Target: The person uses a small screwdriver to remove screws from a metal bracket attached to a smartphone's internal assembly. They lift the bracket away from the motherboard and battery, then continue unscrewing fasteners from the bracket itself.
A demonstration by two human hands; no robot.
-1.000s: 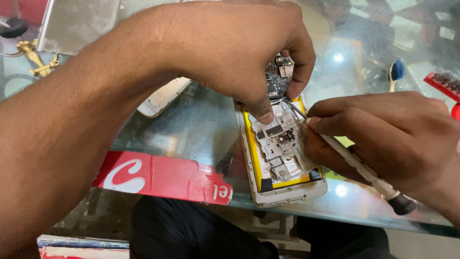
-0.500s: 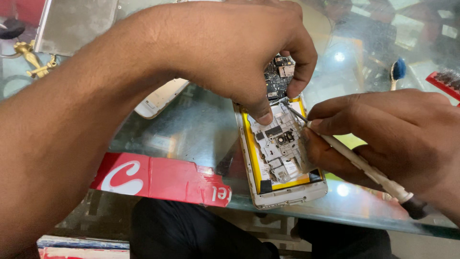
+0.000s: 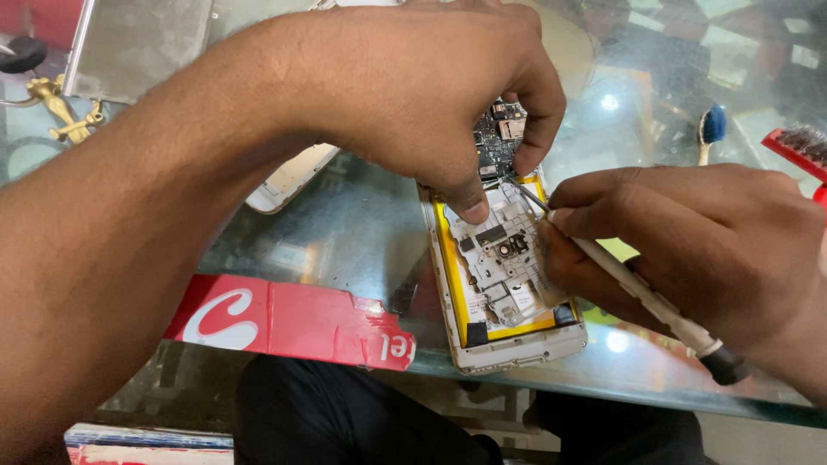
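A glass bench [image 3: 345, 241] carries an opened phone [image 3: 504, 275] at its near edge. The left hand [image 3: 413, 95] pinches a small circuit board [image 3: 498, 138] above the phone's top, apparently holding it clear, while the right hand [image 3: 689, 250] is closed around a screwdriver [image 3: 637, 288] whose tip meets the frame. A red strip label [image 3: 284, 323] runs along the near edge.

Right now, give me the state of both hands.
Left hand: closed, pinching the small circuit board above the opened phone.
Right hand: closed, holding the screwdriver.

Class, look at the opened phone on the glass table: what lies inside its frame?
Inside the opened phone: a pale shield plate over yellow backing, and a dark circuit board lifted by the left hand. That hand hides the top end.
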